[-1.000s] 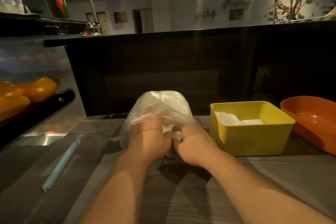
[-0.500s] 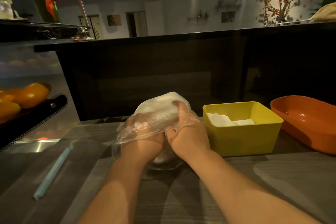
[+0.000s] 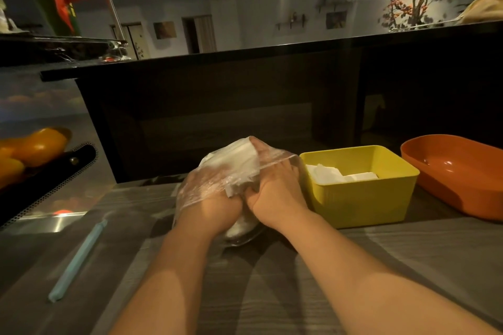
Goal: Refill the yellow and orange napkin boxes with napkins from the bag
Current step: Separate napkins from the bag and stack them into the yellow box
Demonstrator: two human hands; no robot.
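Change over the last second: right hand [image 3: 275, 187] went from the mouth of the clear plastic bag [image 3: 201, 193] up into it. Its fingers [image 3: 258, 145] now wrap the stack of white paper napkins [image 3: 234, 162]. Left hand [image 3: 215, 200], under the film, grips the bag low down. We judge the stack is nearly ready to pull out. It sits between the hands, just left of the yellow square plastic box [image 3: 362, 200]. Long axis is near upright, top leaning away from us, lower corner poking toward us.
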